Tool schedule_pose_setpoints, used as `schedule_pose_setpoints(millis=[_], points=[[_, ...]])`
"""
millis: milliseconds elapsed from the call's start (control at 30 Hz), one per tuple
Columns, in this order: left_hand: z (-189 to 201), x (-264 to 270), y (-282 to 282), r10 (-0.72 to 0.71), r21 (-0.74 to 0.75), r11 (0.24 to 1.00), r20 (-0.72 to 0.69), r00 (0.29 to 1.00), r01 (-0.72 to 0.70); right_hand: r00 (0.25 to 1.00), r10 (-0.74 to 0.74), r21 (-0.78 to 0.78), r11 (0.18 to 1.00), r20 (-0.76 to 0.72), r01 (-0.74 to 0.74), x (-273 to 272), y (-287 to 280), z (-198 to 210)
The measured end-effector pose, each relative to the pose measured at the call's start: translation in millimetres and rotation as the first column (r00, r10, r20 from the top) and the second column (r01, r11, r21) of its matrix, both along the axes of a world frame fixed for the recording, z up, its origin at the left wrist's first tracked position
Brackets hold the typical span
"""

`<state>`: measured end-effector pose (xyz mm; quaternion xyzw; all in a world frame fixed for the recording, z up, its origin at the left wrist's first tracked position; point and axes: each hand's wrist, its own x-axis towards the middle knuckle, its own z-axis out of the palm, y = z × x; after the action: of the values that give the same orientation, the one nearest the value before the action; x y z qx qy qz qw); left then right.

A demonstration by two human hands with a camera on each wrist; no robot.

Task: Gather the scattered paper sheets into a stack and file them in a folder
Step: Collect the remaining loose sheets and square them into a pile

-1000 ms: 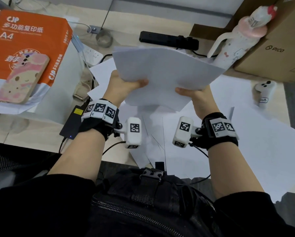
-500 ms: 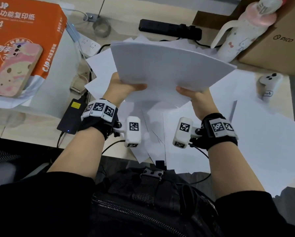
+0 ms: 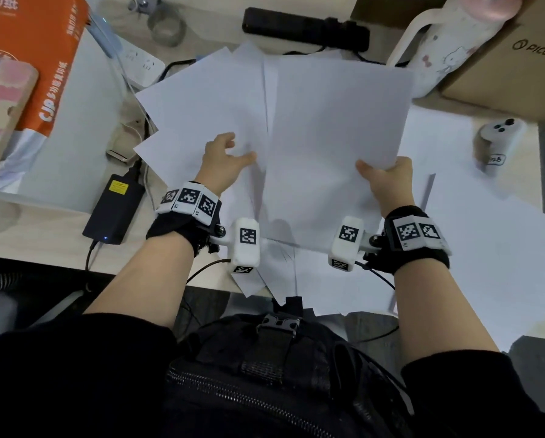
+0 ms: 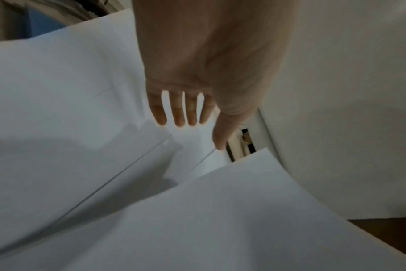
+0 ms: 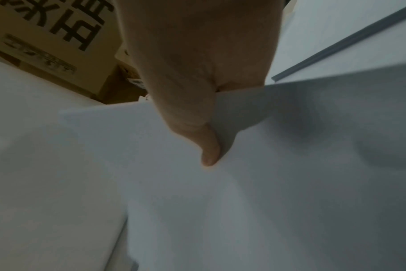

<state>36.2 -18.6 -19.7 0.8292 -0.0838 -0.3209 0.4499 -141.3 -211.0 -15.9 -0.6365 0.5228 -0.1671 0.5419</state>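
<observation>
My right hand [image 3: 388,175] pinches the near right corner of a stack of white paper sheets [image 3: 334,128], held slightly above the desk. In the right wrist view the thumb [image 5: 209,146] lies on top of the stack [image 5: 243,201], and the fingers beneath are hidden. My left hand [image 3: 223,159] is off the stack, just to its left, over loose sheets [image 3: 201,99]. The left wrist view shows that hand [image 4: 190,113] with straight, spread fingers holding nothing, over the sheets [image 4: 58,91]. More loose sheets [image 3: 486,241] cover the desk on the right. A thin grey strip [image 3: 429,191] lies among them.
An orange A4 paper ream [image 3: 28,58] with a phone [image 3: 2,115] on it sits at the left. Beside it lie a black power adapter [image 3: 116,207] and a power strip [image 3: 138,58]. A bottle [image 3: 448,49], a cardboard box [image 3: 517,64] and a white controller [image 3: 498,137] stand at the right.
My left hand has let go of the stack and opened over the loose sheets to its left. The stack has come down flatter, held by my right hand alone.
</observation>
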Motion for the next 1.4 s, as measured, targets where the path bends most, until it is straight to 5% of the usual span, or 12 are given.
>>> schedule_pose_setpoints(millis=[167, 467, 800, 900, 1100, 1267, 1400], points=[[-23, -2, -13, -0.023, 0.257, 0.966, -0.003, 1.000, 0.023, 0.971, -0.043, -0.001, 0.999, -0.234, 0.044, -3, -20, -26], [-41, -11, -65, -0.059, 0.261, 0.965, 0.056, 0.997, 0.043, 0.920, -0.054, 0.058, 0.995, -0.389, 0.083, 3, -43, -50], [-42, -12, -86, 0.178, 0.112, 0.975, 0.111, 0.978, -0.190, 0.955, -0.037, 0.166, 0.982, -0.296, 0.089, 1, -47, -54], [-43, -11, -66, 0.135, 0.249, 0.956, 0.102, 0.986, -0.157, 0.969, -0.022, 0.223, 0.972, -0.248, 0.079, -3, -45, -47], [-42, -19, -33, -0.008, 0.441, 0.894, -0.163, 0.987, 0.080, 0.958, 0.103, 0.256, 0.966, -0.266, -0.033, -2, -36, -34], [-38, -22, -32, 0.210, 0.427, 0.876, 0.078, 0.975, -0.223, 0.959, 0.152, 0.230, 0.968, -0.239, -0.096, 3, -28, -30], [-40, -23, -41, 0.264, 0.411, 0.877, 0.021, 0.964, -0.249, 0.953, 0.167, 0.238, 0.965, -0.252, -0.107, 3, -25, -33]])
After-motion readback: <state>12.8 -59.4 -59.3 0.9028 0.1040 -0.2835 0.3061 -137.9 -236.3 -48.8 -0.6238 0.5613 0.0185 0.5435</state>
